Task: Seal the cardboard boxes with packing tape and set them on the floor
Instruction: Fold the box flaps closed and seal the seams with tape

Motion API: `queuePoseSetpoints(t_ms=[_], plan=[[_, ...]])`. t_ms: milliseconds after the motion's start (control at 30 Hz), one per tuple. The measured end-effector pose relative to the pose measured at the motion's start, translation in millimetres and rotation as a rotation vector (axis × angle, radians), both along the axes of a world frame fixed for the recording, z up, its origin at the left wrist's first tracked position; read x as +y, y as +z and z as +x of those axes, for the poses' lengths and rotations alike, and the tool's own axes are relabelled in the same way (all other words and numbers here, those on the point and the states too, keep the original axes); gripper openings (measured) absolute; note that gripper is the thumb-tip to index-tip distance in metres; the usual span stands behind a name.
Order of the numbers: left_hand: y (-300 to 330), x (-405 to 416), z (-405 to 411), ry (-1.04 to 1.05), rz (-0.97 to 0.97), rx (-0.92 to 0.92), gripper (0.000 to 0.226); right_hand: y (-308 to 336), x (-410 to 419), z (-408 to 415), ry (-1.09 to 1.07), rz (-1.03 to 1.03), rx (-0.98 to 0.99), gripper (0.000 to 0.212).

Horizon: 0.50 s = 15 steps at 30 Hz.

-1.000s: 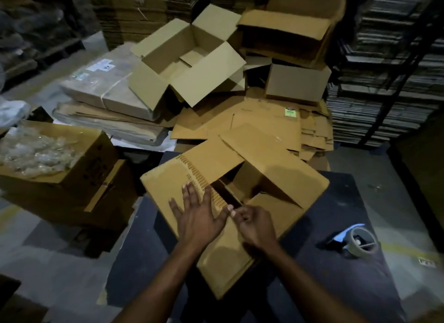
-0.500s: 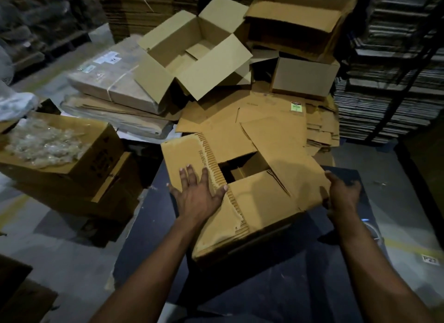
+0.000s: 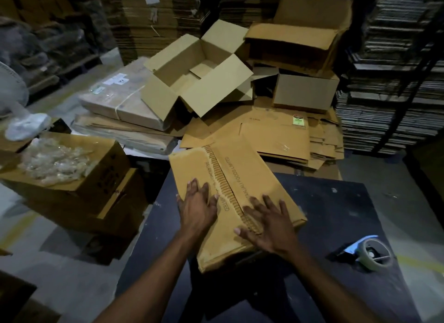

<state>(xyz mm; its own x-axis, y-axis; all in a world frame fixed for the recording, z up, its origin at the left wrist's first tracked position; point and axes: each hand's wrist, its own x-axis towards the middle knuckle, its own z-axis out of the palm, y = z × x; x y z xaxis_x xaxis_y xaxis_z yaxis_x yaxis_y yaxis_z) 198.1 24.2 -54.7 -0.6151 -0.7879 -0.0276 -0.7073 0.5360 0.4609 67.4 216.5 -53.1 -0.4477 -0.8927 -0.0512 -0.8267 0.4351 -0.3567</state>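
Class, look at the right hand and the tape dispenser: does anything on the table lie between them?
Nothing visible does. The right hand presses the box; bare dark table separates it from the tape dispenser.

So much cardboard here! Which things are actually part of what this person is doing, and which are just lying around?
In use:
- closed box on the dark table
- left hand and right hand, both flat on its flaps
- tape dispenser, waiting on the table

Lying about:
- open empty box
- flattened cardboard pile
- box of clear plastic bits
- strapped bundle
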Motion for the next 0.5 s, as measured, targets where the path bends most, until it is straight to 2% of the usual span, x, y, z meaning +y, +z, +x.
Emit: queuePoseSetpoints(t_ms=[100,167,267,300,367,433,500], plan=[[-6,18,14,-0.094,-0.03,-0.047,0.059,-5,9,-16,0.003,0.011,0.042,0.102],[-7,35,24,-0.149,-0.009,-0.087,0.063,-6,15,-39,0.078,0.052,0.041,0.099],[2,53,22,-0.193,-0.193,-0.233,0.069,1,17,-69,0.215,0.121,0.017,0.101],[6,55,16,-0.232,-0.263,-0.214,0.073,4,15,-75,0.243,0.157,0.029,0.104],[6,51,-3,-0.438,-0.297,-0.139,0.086,8,12,-78,0.272,0.203,0.062,0.105],[1,41,-24,-0.66,-0.264,-0.166,0.094,5,16,-72,0.284,0.173,0.092,0.086],[-4,35,-39,-0.743,-0.256,-0.243,0.093,-4,33,-66,0.23,-0.008,-0.015,0.063]])
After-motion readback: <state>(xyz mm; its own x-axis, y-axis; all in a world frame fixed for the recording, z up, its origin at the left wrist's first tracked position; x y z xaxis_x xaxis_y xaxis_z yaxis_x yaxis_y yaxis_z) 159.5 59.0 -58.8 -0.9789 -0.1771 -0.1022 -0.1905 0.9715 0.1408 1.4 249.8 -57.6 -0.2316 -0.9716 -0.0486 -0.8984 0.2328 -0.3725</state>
